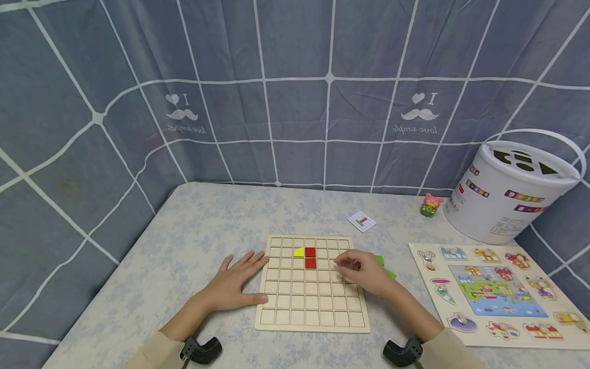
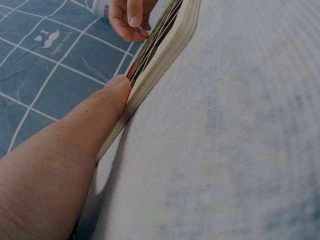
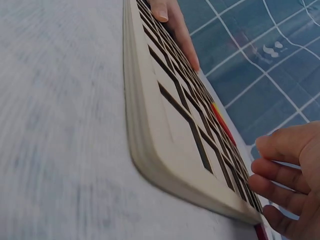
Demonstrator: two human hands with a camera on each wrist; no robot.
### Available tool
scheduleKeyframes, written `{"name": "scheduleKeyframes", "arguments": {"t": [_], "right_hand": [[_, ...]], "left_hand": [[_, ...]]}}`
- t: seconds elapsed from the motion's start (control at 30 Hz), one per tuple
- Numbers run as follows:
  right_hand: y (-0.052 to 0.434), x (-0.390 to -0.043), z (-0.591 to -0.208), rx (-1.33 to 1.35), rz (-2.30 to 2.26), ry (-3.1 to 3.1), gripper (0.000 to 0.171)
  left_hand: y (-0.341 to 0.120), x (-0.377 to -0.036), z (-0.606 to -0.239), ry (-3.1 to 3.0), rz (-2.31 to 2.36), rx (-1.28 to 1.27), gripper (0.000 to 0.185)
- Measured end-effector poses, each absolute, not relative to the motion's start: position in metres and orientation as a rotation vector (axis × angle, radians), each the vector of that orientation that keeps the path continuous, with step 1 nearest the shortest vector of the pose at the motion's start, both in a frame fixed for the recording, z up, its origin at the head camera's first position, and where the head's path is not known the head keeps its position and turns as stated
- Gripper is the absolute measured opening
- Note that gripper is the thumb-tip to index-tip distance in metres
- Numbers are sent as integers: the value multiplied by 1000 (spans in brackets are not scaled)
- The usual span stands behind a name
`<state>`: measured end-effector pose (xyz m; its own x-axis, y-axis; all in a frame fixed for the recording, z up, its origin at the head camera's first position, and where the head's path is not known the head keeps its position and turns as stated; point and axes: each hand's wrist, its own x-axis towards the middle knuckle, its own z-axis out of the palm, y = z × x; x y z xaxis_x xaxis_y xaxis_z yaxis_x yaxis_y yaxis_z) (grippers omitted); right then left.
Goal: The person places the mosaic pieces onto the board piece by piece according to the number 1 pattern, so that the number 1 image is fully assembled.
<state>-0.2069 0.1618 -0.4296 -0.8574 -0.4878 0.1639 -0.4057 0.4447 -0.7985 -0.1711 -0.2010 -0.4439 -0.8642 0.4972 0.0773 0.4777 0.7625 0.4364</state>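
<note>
- The wooden grid board (image 1: 312, 284) lies flat on the table (image 1: 184, 241), between the two hands; its long side runs away from the person toward the blue curtain (image 1: 295, 77), though it is close to square.
- The left hand (image 1: 235, 283) lies flat on the table with straight fingers; its thumb touches the board's left edge, and it grips nothing; the left wrist view shows the thumb (image 2: 107, 97) pressed along that edge.
- The right hand (image 1: 364, 271) hovers over the board's right side with its fingers curled in; it may pinch a small piece, but I cannot tell from the pictures.
- Just left of the right hand's fingertips, two red squares (image 1: 310, 257) sit in the board, one behind the other; a yellow piece (image 1: 298, 252) touches the far red one on its left.
- Just right of that hand, green pieces (image 1: 382, 266) lie on the table, off the board.
- My guess is that the work has only begun; three cells are filled and almost all the rest are bare; the green pieces are not yet in.
- A small picture card (image 1: 361, 221) lies beyond the board.
</note>
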Motion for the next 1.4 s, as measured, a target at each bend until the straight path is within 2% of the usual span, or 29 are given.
{"name": "scheduleKeyframes", "arguments": {"t": [0.73,1.4], "right_hand": [[202,-216,-431,-541,-1219,2893,15],[207,-218,-443,-617,-1112,2977,15]], "left_hand": [[-201,-170,-443,2915,715,806,88],[-202,-171,-444,2911,727,808,89]]}}
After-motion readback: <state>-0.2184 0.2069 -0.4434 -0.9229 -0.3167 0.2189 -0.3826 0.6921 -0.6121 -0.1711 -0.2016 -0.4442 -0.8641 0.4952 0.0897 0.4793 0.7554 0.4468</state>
